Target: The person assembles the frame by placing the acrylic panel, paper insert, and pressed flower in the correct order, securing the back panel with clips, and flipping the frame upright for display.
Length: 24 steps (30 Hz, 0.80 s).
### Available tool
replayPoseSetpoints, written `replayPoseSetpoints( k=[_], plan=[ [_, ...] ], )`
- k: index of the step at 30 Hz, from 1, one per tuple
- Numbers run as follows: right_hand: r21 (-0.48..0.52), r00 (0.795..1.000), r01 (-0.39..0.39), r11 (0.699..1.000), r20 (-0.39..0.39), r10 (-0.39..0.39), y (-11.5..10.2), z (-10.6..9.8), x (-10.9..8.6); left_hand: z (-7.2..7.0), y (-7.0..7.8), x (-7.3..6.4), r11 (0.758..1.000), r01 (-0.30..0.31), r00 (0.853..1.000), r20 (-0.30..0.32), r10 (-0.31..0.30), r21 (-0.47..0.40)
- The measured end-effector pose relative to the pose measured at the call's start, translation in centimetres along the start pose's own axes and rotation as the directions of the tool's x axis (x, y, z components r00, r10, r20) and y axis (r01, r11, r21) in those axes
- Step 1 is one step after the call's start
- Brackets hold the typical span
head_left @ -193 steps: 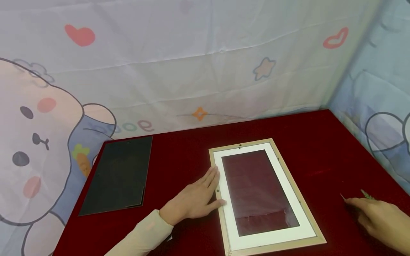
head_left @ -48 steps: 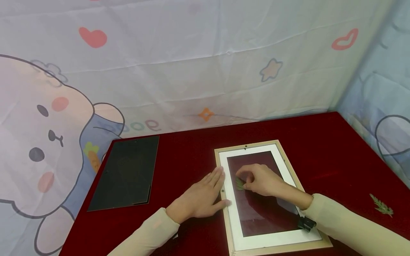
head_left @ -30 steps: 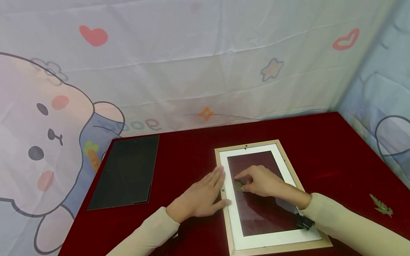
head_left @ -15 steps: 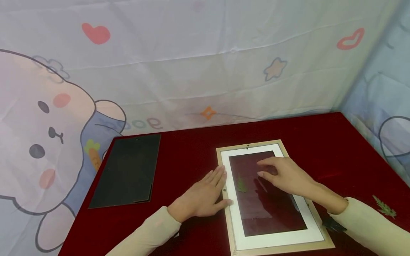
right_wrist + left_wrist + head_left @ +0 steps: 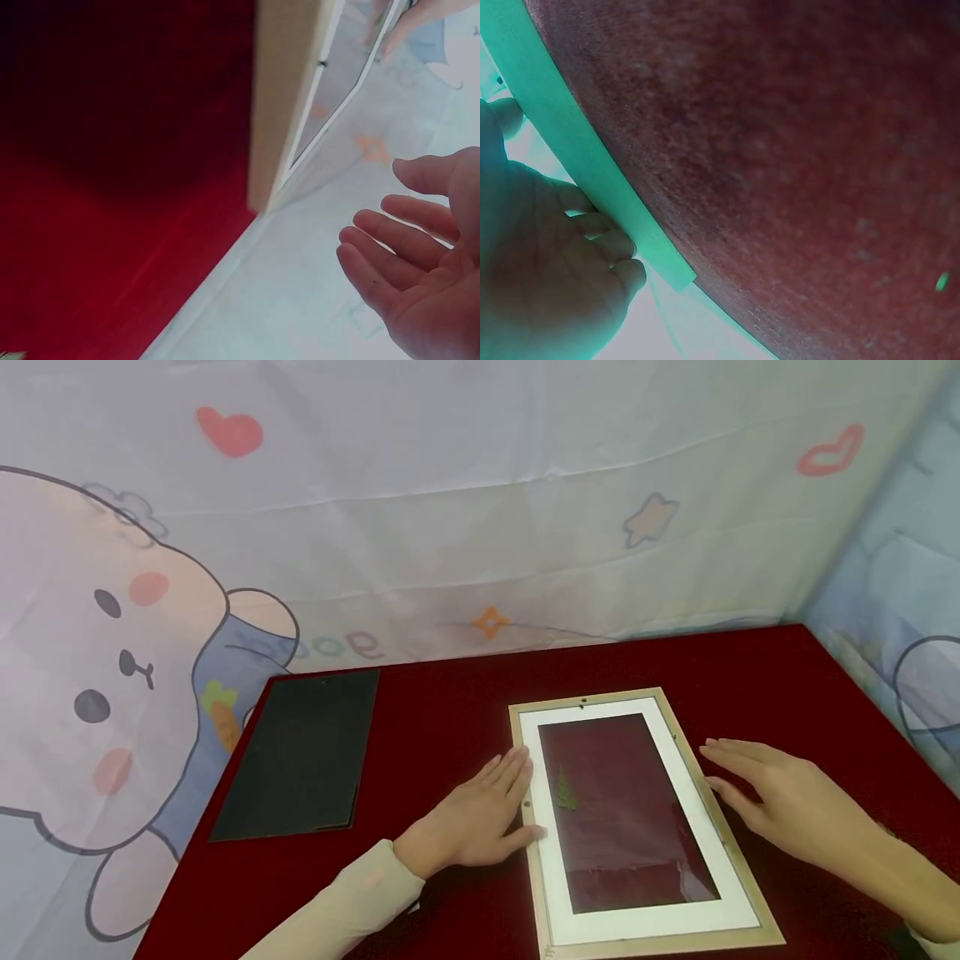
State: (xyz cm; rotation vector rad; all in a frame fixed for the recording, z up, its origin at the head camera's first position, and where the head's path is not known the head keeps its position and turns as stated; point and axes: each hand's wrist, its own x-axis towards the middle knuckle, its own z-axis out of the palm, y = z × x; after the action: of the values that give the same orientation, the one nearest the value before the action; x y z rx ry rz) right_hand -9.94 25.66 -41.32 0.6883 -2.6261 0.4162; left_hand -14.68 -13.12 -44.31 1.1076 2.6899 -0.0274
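Note:
A wooden picture frame [image 5: 536, 885] with a white mat lies on the red cloth; dark red shows through its clear pane [image 5: 630, 843]. On the pane's left part rests a small green fern-like sprig [image 5: 565, 792]. My left hand [image 5: 476, 818] rests with straight fingers on the frame's left edge, thumb over the mat. In the left wrist view that hand [image 5: 555, 255] lies against the frame's side [image 5: 592, 157]. Just right of the frame, my right hand [image 5: 787, 797] holds nothing, its fingers relaxed. The right wrist view shows that hand [image 5: 420, 262] beside the wooden edge [image 5: 281, 97].
A dark backing board [image 5: 296, 756] lies flat at the table's left. The red cloth [image 5: 442, 718] covers the table, and a printed curtain [image 5: 420, 543] hangs behind and at the right. The second sprig seen earlier at the right is mostly hidden by my right arm.
My right hand brought a sprig from the right, set it on the pane, let go, and moved right off the frame. My left hand has stayed on the left edge.

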Motion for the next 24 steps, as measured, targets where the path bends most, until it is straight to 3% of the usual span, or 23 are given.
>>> replayPoseSetpoints(
  k=[4, 14, 18, 24],
  plan=[
    [-0.071, 0.998, -0.007, 0.997, -0.06, 0.003, 1.8, -0.2, -2.8, 0.0, 0.1, 0.1, 1.0, -0.007, 1.0, 0.004, 0.007, -0.003],
    [-0.151, 0.975, -0.222, 0.963, -0.007, 0.224, 4.1, -0.3, -8.0, -0.4, 0.0, -0.3, 1.0, -0.002, 1.0, 0.022, 0.003, -0.026],
    [-0.173, 0.968, -0.249, 0.953, -0.011, 0.251, 4.8, -0.3, -9.2, -0.3, -0.1, -0.5, 1.0, -0.006, 1.0, 0.019, 0.006, -0.024],
    [-0.199, 0.972, -0.233, 0.952, -0.027, 0.232, 6.4, -0.4, -10.9, -0.1, -0.1, -0.6, 1.0, -0.013, 1.0, 0.01, 0.013, -0.022]
  ],
)
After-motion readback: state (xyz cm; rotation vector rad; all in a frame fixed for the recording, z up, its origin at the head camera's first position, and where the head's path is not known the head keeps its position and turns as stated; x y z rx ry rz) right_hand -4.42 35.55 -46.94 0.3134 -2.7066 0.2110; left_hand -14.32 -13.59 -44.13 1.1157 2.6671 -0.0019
